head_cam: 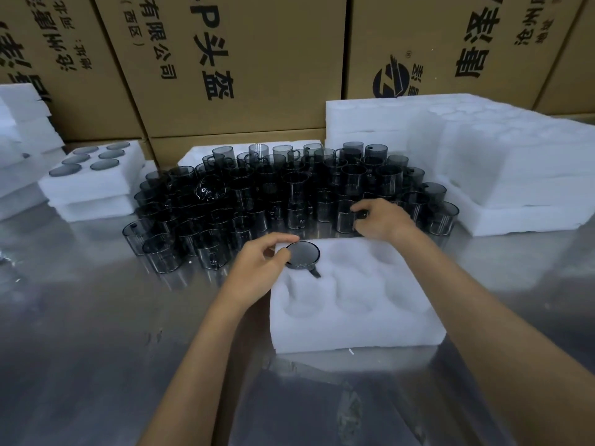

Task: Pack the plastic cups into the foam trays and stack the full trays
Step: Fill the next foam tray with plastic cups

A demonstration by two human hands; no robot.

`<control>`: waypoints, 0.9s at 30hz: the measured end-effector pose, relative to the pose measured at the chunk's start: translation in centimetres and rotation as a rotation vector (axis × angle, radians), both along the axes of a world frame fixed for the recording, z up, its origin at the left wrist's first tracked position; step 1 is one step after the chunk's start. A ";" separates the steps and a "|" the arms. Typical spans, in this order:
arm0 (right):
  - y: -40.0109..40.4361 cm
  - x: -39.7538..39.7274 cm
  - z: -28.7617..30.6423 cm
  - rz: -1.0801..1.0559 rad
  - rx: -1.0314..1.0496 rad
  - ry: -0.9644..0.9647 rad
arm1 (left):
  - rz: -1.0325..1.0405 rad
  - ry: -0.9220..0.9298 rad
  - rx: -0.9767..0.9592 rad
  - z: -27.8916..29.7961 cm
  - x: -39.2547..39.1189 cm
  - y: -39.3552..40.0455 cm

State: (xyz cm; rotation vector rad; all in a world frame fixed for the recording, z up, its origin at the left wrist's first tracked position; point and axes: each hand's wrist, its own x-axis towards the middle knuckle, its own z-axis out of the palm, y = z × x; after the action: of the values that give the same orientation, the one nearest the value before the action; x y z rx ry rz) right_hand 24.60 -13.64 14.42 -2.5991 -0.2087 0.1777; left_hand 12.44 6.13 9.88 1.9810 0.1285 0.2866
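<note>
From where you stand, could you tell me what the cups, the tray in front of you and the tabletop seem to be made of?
Cups: smoky grey see-through plastic, glossy, with glints on the rims.
Tray: white foam, matte and soft-looking, with moulded round pockets.
Tabletop: probably polished metal, as it reflects the cups and boxes blurrily.

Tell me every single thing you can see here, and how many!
foam tray: one, white, near the person, six pockets, one filled
cup in tray: one, smoky grey, far-left pocket
loose cups: too many to count, smoky grey, crowded on the table behind the tray
full trays: a short stack, white, far left, six cups in the top one
empty foam stack: one pile, white, far right
cardboard boxes: several, brown, along the back
table: one, shiny metal
left hand: fingers on the cup in tray
right hand: fingers around a loose cup
</note>
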 end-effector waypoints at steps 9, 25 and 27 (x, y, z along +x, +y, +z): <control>0.6 -0.4 -2.2 0.010 0.126 -0.099 | 0.093 0.013 0.118 0.2 -0.1 1.1; 1.1 -10.5 -1.9 0.233 0.681 -0.647 | 0.119 -0.472 0.329 2.8 -1.7 -3.9; 0.9 -10.7 -1.8 0.255 0.793 -0.520 | 0.126 -0.474 0.315 2.7 -1.6 -4.1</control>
State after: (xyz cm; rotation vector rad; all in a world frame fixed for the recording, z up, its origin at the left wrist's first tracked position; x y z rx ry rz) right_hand 13.89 -12.71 12.59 -1.7711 -0.6470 -0.4210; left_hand 10.81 1.99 12.58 2.1584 -0.1036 0.8937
